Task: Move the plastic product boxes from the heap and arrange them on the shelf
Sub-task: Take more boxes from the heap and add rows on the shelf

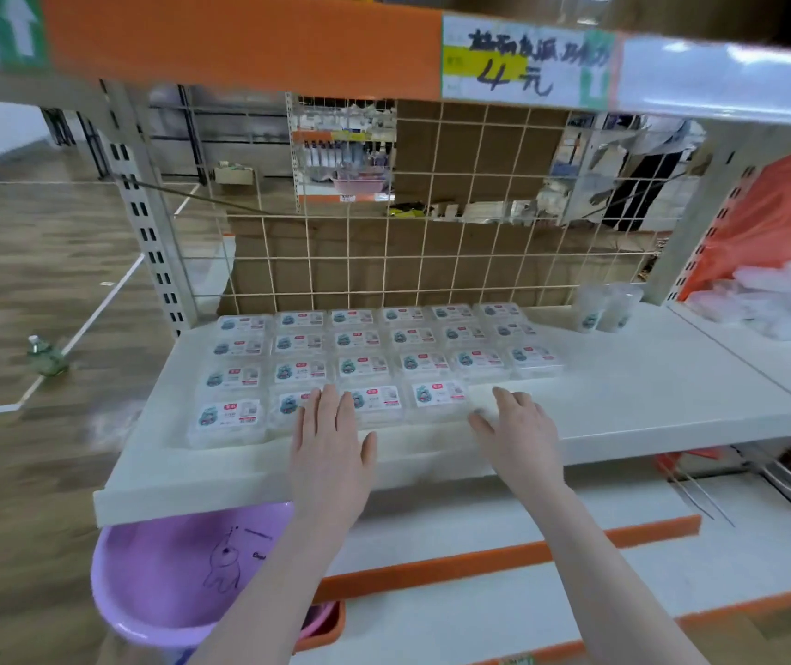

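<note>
Shop shelf (pixel 624 415) | boxes (pixel 360 367) gridded ahead of fingers | heap (pixel 777 300) far right, nearer right hand (pixel 518 434) | left hand (pixel 331 434) flat | both empty, fingers straight

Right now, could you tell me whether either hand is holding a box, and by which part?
Neither holds anything. The left hand lies flat on front-row boxes; the right hand hovers open over the shelf.
</note>
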`<action>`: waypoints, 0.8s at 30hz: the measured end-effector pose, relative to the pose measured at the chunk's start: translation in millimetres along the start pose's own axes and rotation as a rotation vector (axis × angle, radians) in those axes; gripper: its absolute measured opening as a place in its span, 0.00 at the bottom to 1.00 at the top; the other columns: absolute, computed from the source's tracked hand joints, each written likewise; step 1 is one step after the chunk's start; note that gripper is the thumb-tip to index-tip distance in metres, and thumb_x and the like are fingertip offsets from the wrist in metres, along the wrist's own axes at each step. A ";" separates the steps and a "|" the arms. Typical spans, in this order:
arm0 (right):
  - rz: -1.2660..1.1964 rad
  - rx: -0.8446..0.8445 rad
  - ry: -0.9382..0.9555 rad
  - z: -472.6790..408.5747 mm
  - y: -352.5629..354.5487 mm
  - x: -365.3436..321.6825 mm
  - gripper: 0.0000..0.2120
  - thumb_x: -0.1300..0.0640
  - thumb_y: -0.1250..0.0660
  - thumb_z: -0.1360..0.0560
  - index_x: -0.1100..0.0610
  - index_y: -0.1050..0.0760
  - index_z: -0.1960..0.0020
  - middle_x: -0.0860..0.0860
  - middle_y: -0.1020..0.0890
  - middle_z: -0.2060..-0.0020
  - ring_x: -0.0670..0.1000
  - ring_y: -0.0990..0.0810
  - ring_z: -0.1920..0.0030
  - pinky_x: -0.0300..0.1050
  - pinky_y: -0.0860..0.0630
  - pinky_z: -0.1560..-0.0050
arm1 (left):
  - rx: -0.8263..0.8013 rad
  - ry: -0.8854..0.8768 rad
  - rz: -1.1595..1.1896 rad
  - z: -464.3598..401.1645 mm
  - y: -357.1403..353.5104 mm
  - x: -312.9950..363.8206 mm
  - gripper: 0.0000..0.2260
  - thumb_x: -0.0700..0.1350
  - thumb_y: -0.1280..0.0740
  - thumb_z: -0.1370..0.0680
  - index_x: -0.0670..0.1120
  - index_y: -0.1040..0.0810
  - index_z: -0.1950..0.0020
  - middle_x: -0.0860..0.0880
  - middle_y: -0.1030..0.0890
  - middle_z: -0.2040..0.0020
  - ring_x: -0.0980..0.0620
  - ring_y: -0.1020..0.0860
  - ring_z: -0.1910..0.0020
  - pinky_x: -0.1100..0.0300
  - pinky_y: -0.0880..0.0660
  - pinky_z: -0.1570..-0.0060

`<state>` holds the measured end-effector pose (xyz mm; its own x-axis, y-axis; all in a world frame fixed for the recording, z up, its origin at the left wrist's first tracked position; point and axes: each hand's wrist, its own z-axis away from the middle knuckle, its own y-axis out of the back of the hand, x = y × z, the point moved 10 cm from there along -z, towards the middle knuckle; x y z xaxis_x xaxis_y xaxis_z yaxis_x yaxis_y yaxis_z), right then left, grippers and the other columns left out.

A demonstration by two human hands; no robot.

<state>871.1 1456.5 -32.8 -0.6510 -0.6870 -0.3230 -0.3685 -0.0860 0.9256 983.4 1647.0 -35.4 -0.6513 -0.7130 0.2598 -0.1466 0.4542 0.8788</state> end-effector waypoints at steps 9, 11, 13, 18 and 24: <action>0.060 0.087 -0.109 7.3 39.2 108.5 0.20 0.48 0.43 0.21 0.57 0.32 0.33 0.54 0.25 0.41 0.55 0.28 0.41 0.46 0.31 0.44 | -0.096 -0.047 -0.019 -14.6 -12.9 72.5 0.25 0.54 0.44 0.19 0.46 0.42 0.25 0.47 0.45 0.23 0.48 0.49 0.24 0.55 0.53 0.27; 0.115 0.118 -0.125 10.0 53.4 141.1 0.18 0.48 0.43 0.21 0.56 0.31 0.35 0.53 0.24 0.42 0.54 0.27 0.43 0.45 0.31 0.46 | -0.103 -0.076 -0.025 -17.3 -19.5 105.1 0.25 0.54 0.45 0.19 0.47 0.43 0.24 0.48 0.45 0.23 0.49 0.49 0.24 0.56 0.52 0.27; 0.147 0.143 -0.163 13.1 69.9 178.7 0.18 0.48 0.42 0.22 0.56 0.29 0.37 0.53 0.24 0.43 0.54 0.27 0.43 0.46 0.33 0.45 | -0.115 -0.100 -0.016 -19.0 -28.5 142.7 0.25 0.55 0.46 0.19 0.48 0.44 0.24 0.48 0.45 0.23 0.49 0.49 0.24 0.56 0.52 0.27; 0.173 0.217 -0.211 20.7 119.2 278.9 0.13 0.51 0.40 0.23 0.58 0.26 0.44 0.53 0.23 0.48 0.55 0.26 0.46 0.45 0.34 0.48 | -0.164 -0.193 0.052 -16.8 -57.4 256.8 0.25 0.55 0.46 0.19 0.47 0.44 0.24 0.48 0.43 0.23 0.49 0.47 0.24 0.56 0.49 0.27; 0.203 0.244 -0.234 26.4 167.3 391.1 0.19 0.48 0.43 0.22 0.56 0.31 0.36 0.53 0.27 0.40 0.54 0.29 0.40 0.44 0.35 0.41 | -0.191 -0.318 0.120 -11.8 -91.0 404.7 0.25 0.54 0.45 0.19 0.48 0.44 0.24 0.48 0.41 0.24 0.49 0.44 0.25 0.58 0.45 0.28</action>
<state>537.3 1192.5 -9.6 -0.8502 -0.4867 -0.2006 -0.3454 0.2282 0.9103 742.0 1310.9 -5.5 -0.8581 -0.4459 0.2548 0.0668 0.3950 0.9162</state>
